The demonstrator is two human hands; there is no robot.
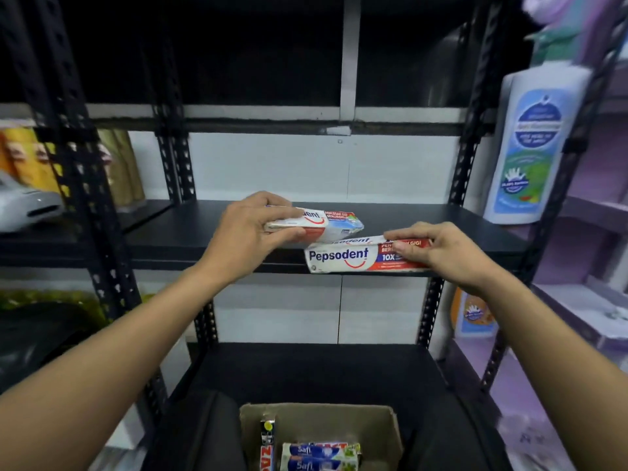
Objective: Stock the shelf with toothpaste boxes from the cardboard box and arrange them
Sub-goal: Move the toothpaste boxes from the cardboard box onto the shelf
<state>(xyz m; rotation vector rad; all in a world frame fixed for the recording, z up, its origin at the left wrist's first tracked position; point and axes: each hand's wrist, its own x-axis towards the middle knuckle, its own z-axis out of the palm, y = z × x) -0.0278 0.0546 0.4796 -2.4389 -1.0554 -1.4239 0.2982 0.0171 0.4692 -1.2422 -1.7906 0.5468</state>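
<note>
Here, gripping a Pepsodent toothpaste box point(316, 223) in the left hand point(249, 232), fingers over its top and thumb under its near left end, clamped on it above the black shelf point(190, 229), roughly over the middle and tilting slightly away to the right. Pinching a second Pepsodent box point(353, 256) with the right hand point(445, 253), fingertips point(402, 247) closed on its right end, the box lying along the front edge of the shelf with its printed face toward the camera. Sitting just beside each other, the two boxes, the held one behind and to the left; touching or not, hard to tell. Resting below on the lower shelf, an open cardboard box point(380, 426) holding more toothpaste boxes point(319, 455). Standing at the right edge of the shelf, a tall white bottle point(530, 144) with a blue label.
</note>
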